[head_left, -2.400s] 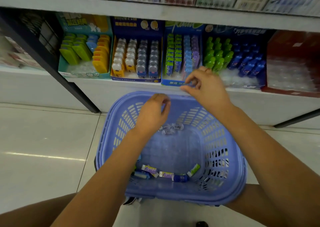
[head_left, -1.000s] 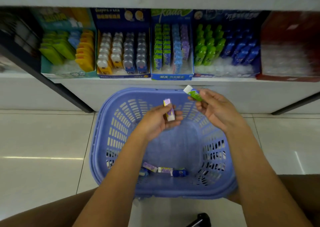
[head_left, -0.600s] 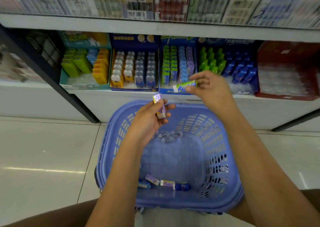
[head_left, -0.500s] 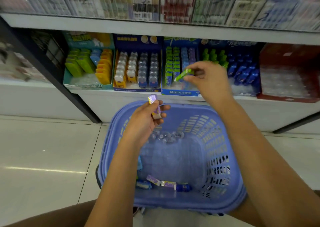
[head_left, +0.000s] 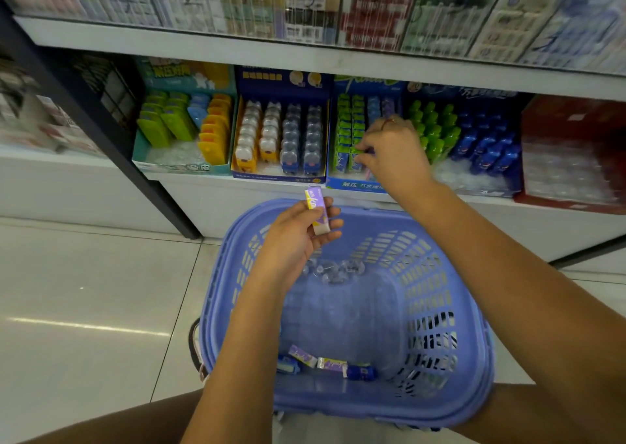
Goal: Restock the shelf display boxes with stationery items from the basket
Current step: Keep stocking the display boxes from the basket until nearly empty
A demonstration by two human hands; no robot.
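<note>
Head view: right hand (head_left: 394, 153) pinches green eraser (head_left: 353, 159) into box (head_left: 355, 184). Left hand (head_left: 294, 240) grips purple eraser (head_left: 316, 208); 4 erasers (head_left: 330, 364) lie in basket (head_left: 474, 342).

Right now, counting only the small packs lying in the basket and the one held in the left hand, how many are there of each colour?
Purple packs: 3 (two in the basket, one pinched in the left hand)
Blue packs: 2 (both in the basket)
Total: 5
</note>
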